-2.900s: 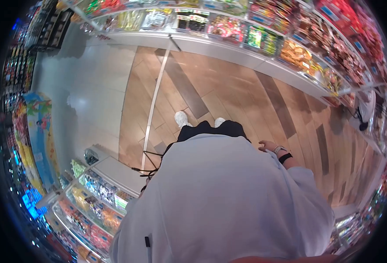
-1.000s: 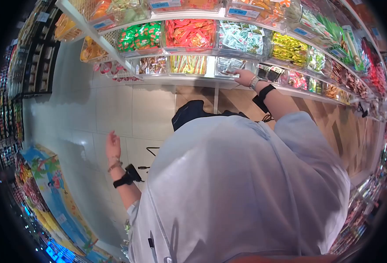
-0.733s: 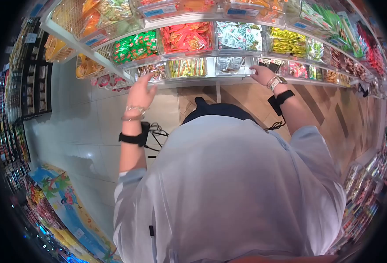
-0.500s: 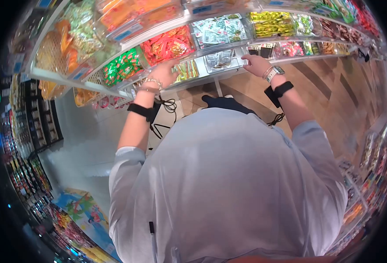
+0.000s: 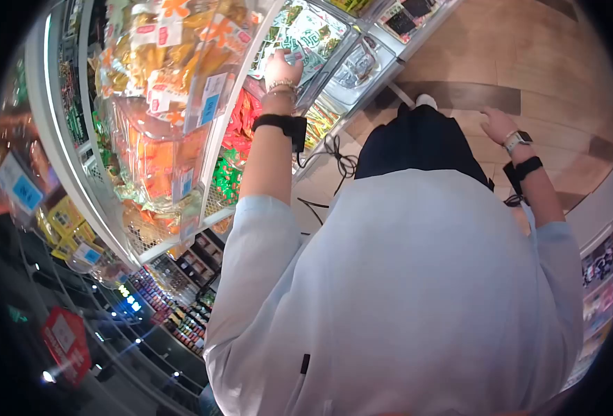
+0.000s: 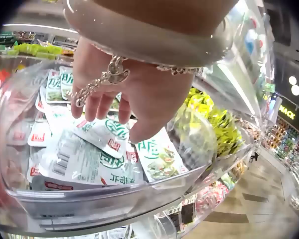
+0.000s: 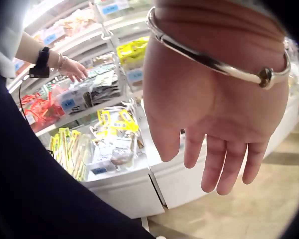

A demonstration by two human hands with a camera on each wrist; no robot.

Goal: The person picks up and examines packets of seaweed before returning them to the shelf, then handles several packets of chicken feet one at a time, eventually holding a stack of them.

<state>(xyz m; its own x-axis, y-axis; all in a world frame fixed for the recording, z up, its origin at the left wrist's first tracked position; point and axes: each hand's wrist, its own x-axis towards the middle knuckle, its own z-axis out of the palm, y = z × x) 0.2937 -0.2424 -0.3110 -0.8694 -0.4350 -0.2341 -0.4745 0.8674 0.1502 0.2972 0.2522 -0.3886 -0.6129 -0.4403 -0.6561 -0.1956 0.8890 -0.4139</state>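
Observation:
In the head view my left hand [image 5: 283,69] is over a clear bin of white-and-green snack packets [image 5: 312,35]. Seen from the left wrist, its fingers [image 6: 105,105] point down among the packets [image 6: 84,159], and the thumb lies right at the edge of one packet. The right wrist view shows that same left hand [image 7: 75,69] from the side, fingers relaxed above the bin. My right hand [image 5: 498,126] hangs over the wooden floor. Up close, the right hand [image 7: 209,109] has its fingers extended downward and holds nothing.
Beside the white packets sit red packets [image 5: 245,118] and green ones [image 5: 227,179]. Below is a bin of silvery packets [image 5: 358,66]. Large orange snack bags [image 5: 157,156] fill a shelf at the left. Black cables [image 5: 337,161] dangle by my left side.
I have come from the aisle to the shelves and turned. My left hand has risen to the white packets; my right hand, earlier at the lower bins, has dropped away over the floor.

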